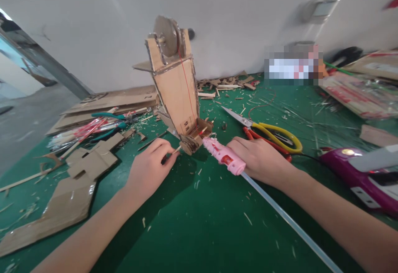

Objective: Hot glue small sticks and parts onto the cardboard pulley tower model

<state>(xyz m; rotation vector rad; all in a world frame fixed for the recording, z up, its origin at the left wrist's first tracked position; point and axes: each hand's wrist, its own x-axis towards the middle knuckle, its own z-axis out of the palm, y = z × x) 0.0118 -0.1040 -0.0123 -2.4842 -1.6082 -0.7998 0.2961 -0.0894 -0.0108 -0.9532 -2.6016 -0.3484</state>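
Observation:
A cardboard model (pixel 175 94) stands upright on the green table, with a cardboard wheel (pixel 167 38) at its top and a red thread (pixel 187 83) running down its front. At its base is a small layered cardboard disc (pixel 190 144). My left hand (pixel 149 165) pinches a thin wooden stick (pixel 177 149) that meets this disc. In my right hand (pixel 264 157) is a pink hot glue gun (pixel 224 156), its nozzle pointing at the model's base. A long clear glue stick (pixel 289 222) sticks out of its back. Whether the nozzle touches the cardboard, I cannot tell.
Yellow-handled scissors (pixel 270 133) and red-handled pliers (pixel 286 153) lie beyond my right hand. A purple power tool (pixel 351 173) sits at the right. Cut cardboard pieces (pixel 70 194) and teal-handled pliers (pixel 108 134) lie left. Cardboard scraps (pixel 230 85) line the wall.

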